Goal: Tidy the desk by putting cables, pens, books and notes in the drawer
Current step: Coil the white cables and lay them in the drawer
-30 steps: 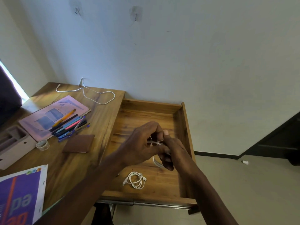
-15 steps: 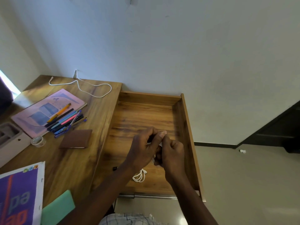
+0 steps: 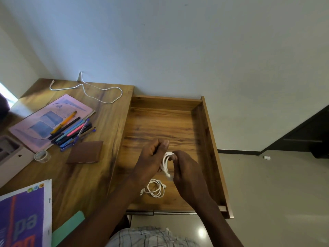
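Over the open wooden drawer (image 3: 206, 125), my left hand (image 3: 151, 161) and my right hand (image 3: 188, 168) hold a coiled white cable (image 3: 166, 162) between them. A second coiled white cable (image 3: 154, 188) lies on the drawer floor just below the hands. On the desk (image 3: 85, 177) to the left lie a loose white cable (image 3: 99, 93), a bunch of several pens (image 3: 73, 133), a pink book (image 3: 44, 122), a brown notebook (image 3: 85, 152), a purple book (image 3: 23, 216) and a green note (image 3: 68, 229).
A roll of clear tape (image 3: 42, 155) and a grey box (image 3: 10, 154) sit at the desk's left edge. The wall rises right behind desk and drawer. Dark furniture (image 3: 306, 132) stands on the floor at right.
Both hands have lowered a little into the drawer with the cable, and its white loops now show between them. The view has tilted down.
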